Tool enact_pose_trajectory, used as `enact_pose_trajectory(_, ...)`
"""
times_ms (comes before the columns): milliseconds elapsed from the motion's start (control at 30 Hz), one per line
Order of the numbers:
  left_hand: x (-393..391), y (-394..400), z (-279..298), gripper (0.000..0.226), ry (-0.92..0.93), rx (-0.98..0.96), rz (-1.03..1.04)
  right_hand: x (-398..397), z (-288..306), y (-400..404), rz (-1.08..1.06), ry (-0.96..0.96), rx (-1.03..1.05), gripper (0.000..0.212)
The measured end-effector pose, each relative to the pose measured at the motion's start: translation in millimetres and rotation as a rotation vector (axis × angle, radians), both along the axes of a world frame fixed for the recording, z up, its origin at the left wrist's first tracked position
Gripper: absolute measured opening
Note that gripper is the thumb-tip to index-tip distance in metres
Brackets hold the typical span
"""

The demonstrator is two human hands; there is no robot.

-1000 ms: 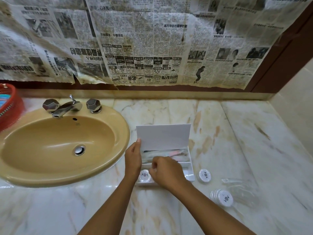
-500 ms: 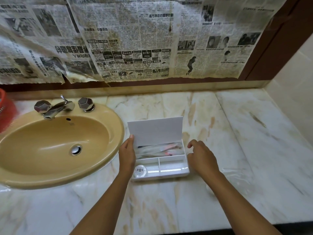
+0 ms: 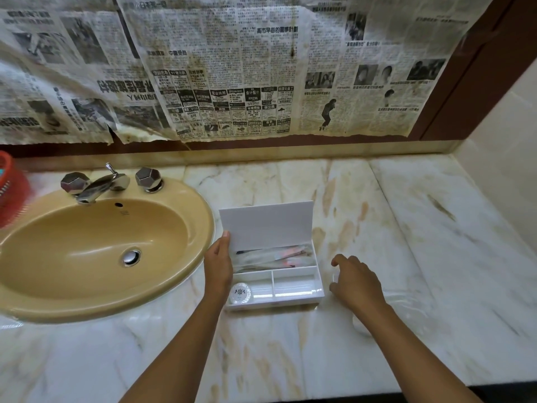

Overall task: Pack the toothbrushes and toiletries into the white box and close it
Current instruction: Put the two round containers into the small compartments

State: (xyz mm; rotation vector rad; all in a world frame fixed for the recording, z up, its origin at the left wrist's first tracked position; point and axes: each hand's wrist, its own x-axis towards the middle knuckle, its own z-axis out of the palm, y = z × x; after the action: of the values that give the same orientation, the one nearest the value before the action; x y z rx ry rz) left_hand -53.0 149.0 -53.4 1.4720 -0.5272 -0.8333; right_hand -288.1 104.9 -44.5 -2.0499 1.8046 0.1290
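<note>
The white box sits on the marble counter right of the sink, its lid standing upright. Wrapped toothbrushes fill the long back compartment. A round white toiletry pot lies in the front left compartment; the front right one holds nothing. My left hand grips the box's left side, thumb on the lid's edge. My right hand is lowered just right of the box, fingers curved down over a spot on the counter. Whatever lies beneath is hidden. Another round pot peeks out beside my right forearm.
A clear plastic wrapper lies on the counter right of my right hand. The tan sink with chrome taps is on the left, and a red basket stands at the far left. Newspaper covers the back wall.
My right hand left the box's front compartments, swung right and came down onto the counter beside the box. The left hand kept its hold on the box. The view shifted a little.
</note>
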Motion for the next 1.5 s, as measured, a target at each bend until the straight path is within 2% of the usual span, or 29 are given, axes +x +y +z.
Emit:
enact_pose_trajectory(133, 1, 0, -2, 0.026, 0.001, 0.012, -0.004, 15, 25, 1, -0.009, -0.118, -0.147, 0.033)
enact_pose_trajectory(267, 3, 0, -4, 0.028, -0.004, 0.015, -0.003, 45, 50, 10, 0.073, -0.202, -0.288, 0.028)
enact_pose_trajectory(400, 5, 0, -6, 0.028, -0.007, 0.040, -0.003, 86, 59, 27, 0.198, -0.224, -0.239, 0.027)
enact_pose_trajectory(600, 10, -2, -14, 0.032, -0.014, 0.091, -0.015, 133, 37, 50, 0.375, -0.152, -0.165, 0.026)
enact_pose_trajectory(867, 13, -4, -21, 0.035, 0.019, 0.098, -0.022, 140, 18, 48, 0.373, -0.108, -0.113, 0.033)
enact_pose_trajectory(1067, 15, -3, -24, 0.036, 0.036, 0.095, -0.030, 146, 18, 53, 0.395, -0.166, -0.036, 0.026)
enact_pose_trajectory(1300, 14, -3, -22, 0.036, 0.028, 0.088, -0.031, 140, 20, 54, 0.409, -0.208, -0.052, 0.022)
enact_pose_trajectory(1500, 12, -3, -20, 0.033, 0.001, 0.073, -0.028, 112, 32, 35, 0.279, -0.260, -0.118, 0.017)
